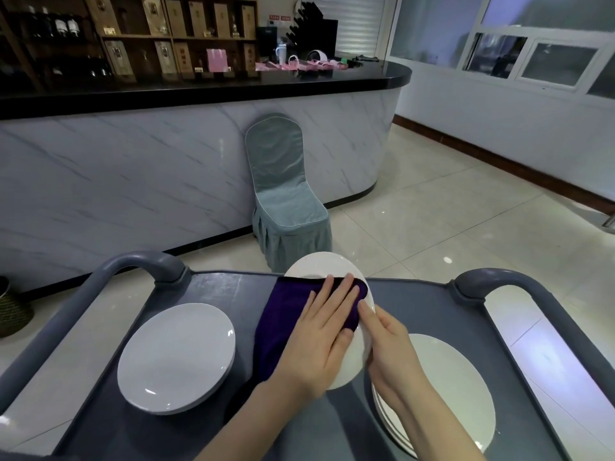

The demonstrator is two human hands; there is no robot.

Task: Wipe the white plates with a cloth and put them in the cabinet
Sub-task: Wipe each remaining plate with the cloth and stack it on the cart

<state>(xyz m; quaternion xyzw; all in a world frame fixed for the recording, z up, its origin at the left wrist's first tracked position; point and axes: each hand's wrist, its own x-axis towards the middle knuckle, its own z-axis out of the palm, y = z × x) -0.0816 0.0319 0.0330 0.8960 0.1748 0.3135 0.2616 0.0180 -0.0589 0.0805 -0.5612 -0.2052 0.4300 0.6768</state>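
Observation:
A white plate (pixel 319 266) is held tilted above the grey cart top (pixel 219 287). My right hand (pixel 387 341) grips its right rim, thumb on the face. A purple cloth (pixel 283 314) drapes over the plate's face, and my left hand (pixel 324 331) presses flat on it with straight fingers. On the cart's left lies a small stack of white plates (pixel 176 354). A second stack of white plates (pixel 456 387) sits at the right, partly hidden by my right forearm. No cabinet is in view.
Grey cart handles rise at the left (pixel 139 261) and right (pixel 492 281). A chair in a grey-green cover (pixel 286 197) stands just beyond the cart against a marble-fronted bar counter (pixel 166 168). Tiled floor (pixel 449 221) lies open to the right.

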